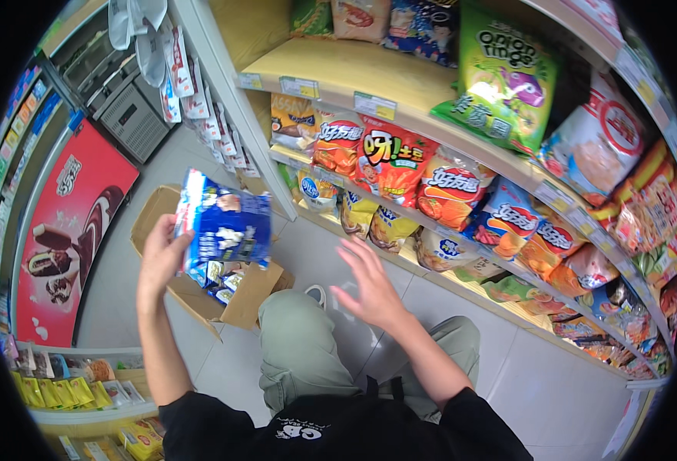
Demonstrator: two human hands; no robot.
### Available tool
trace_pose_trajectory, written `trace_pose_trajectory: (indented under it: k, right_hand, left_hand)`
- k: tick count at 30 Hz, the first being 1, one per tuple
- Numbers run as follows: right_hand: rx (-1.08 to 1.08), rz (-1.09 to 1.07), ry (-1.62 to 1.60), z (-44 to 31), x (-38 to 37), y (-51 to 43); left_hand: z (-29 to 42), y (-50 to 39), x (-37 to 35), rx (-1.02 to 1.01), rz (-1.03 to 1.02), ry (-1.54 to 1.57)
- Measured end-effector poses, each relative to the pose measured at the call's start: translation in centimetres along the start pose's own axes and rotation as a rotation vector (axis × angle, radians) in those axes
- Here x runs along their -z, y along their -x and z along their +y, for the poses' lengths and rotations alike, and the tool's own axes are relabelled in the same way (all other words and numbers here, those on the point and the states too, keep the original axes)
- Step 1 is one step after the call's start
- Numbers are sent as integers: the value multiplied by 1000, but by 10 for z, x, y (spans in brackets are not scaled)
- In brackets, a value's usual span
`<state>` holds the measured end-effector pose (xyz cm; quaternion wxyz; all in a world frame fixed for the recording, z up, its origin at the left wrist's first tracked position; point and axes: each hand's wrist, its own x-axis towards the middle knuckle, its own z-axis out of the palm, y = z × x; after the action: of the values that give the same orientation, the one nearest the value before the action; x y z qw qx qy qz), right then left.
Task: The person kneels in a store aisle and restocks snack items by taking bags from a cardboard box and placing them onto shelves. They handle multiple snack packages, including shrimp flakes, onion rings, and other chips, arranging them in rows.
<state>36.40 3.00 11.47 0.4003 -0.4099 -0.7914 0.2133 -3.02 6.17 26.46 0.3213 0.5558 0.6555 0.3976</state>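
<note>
A blue snack bag (229, 225) with white print hangs over a cardboard box, gripped at its left edge by my left hand (162, 250). The open cardboard box (257, 291) stands on the floor, with several smaller blue packets (229, 282) showing inside it. My right hand (370, 285) is in mid-air above my legs, fingers spread, holding nothing. Nearest to it are yellow snack bags (393, 227) on the bottom shelf. Part of the box and its contents is hidden behind the held bag and my left hand.
Snack shelves (344, 69) curve along the front and right. A green onion rings bag (502, 80) leans out over its shelf edge. At left stands a red-fronted freezer (79, 242); packets hang on a rack (200, 104). Yellow packets (59, 392) lie on a shelf at lower left.
</note>
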Motion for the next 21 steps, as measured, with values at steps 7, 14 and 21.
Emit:
trace_pose_trajectory:
  k: [7, 14, 21]
  right_hand:
    - [96, 240, 77, -32, -1, -31]
    - [-93, 490, 17, 11, 14, 8]
    - [-347, 350, -826, 45, 35, 28]
  left_hand:
    - [60, 17, -111, -67, -211, 265]
    - [114, 37, -192, -208, -448, -71]
    - [112, -12, -225, -590, -184, 241]
